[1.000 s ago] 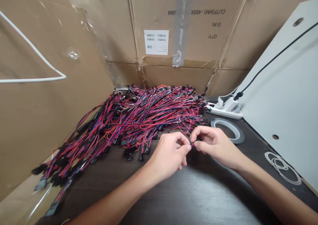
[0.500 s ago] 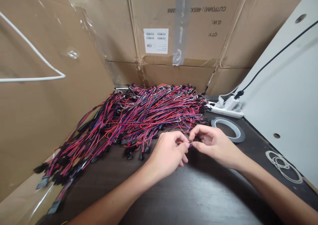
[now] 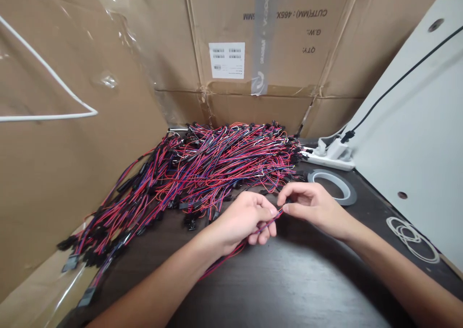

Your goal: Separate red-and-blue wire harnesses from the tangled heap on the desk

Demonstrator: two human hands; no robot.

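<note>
A thin wire harness (image 3: 231, 254) of red and blue strands runs from between my hands down past my left wrist, just above the dark table (image 3: 282, 289). My left hand (image 3: 253, 219) pinches it between thumb and fingers. Close by on the right, my right hand (image 3: 311, 207) closes on the harness end, where a small dark part shows between thumb and forefinger; its shape is mostly hidden. Behind both hands spreads a large pile of similar wire harnesses (image 3: 224, 159), red, blue and purple, with black connectors.
A roll of tape (image 3: 349, 193) lies right of my right hand. Beyond it is a white power strip (image 3: 329, 161) with plugs. A coil of pale cord (image 3: 412, 241) rests at the right. Cardboard (image 3: 173, 38) and a white panel (image 3: 419, 106) wall the table.
The harness now shows stretched below my left hand, where it was hidden before. My left-hand fingers have shifted slightly, and the right hand has moved a little right.
</note>
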